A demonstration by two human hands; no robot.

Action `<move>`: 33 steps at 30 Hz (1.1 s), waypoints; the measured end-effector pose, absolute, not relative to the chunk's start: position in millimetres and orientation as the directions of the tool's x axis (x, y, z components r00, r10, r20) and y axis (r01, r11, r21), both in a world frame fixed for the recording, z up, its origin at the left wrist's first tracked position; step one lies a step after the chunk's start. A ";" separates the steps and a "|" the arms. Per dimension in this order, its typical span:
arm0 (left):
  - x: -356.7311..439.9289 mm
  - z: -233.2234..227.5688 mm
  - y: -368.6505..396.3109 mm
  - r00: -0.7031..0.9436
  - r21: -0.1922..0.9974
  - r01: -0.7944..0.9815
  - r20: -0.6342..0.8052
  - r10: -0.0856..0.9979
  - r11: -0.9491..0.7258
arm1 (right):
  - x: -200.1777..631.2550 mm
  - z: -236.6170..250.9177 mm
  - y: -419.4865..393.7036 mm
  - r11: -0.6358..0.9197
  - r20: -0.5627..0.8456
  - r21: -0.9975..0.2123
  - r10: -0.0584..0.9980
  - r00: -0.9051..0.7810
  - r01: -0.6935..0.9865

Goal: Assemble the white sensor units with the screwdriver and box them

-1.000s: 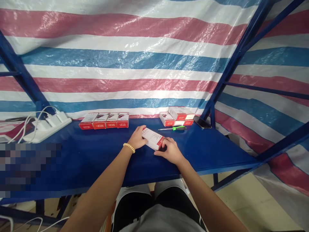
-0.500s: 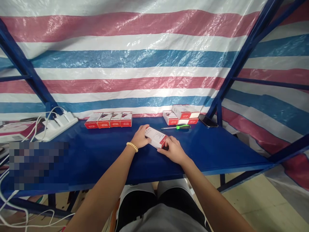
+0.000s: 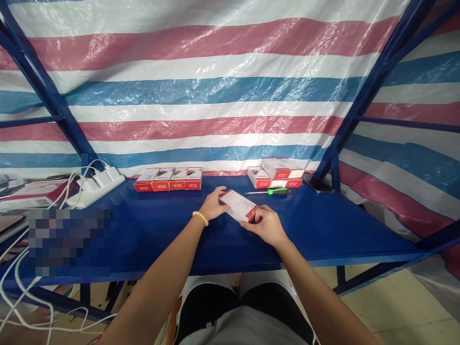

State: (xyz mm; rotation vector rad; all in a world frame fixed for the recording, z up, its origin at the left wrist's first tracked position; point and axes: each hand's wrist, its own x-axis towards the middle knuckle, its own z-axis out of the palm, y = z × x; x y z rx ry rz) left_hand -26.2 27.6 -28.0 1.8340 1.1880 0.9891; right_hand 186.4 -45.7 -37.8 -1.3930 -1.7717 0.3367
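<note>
A small white and red box (image 3: 239, 205) lies on the blue table (image 3: 143, 230), held from both ends. My left hand (image 3: 212, 205), with a bead bracelet on its wrist, grips the box's far left end. My right hand (image 3: 266, 224) holds the box's near right end, fingers curled at that end flap. A row of several similar red and white boxes (image 3: 168, 178) stands behind to the left. A small stack of the same boxes (image 3: 276, 172) sits behind to the right, with a green-handled screwdriver (image 3: 269, 191) lying in front of it.
A dark phone (image 3: 316, 183) lies at the table's back right corner by a blue frame post. A white power strip (image 3: 96, 183) with plugs and white cables sits at the back left. Striped tarpaulin walls close in the back and right side.
Both hands keep their hold on the box. The view has shifted a little to the left, so everything sits slightly further right in the picture.
</note>
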 end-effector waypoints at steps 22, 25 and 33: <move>-28.5 -39.7 34.4 0.100 0.747 0.564 0.363 0.926 -0.353 | 190.5 30.5 68.7 -0.275 0.130 -0.338 0.933 0.334 0.900; -30.6 -38.0 35.0 0.126 0.718 0.613 0.323 0.938 -0.330 | 188.6 46.7 60.6 -0.126 0.243 -0.299 0.949 0.203 0.946; -34.1 -37.1 34.1 0.186 0.656 0.687 0.254 0.949 -0.311 | 197.4 211.3 45.9 0.157 0.591 -0.241 0.806 0.017 0.958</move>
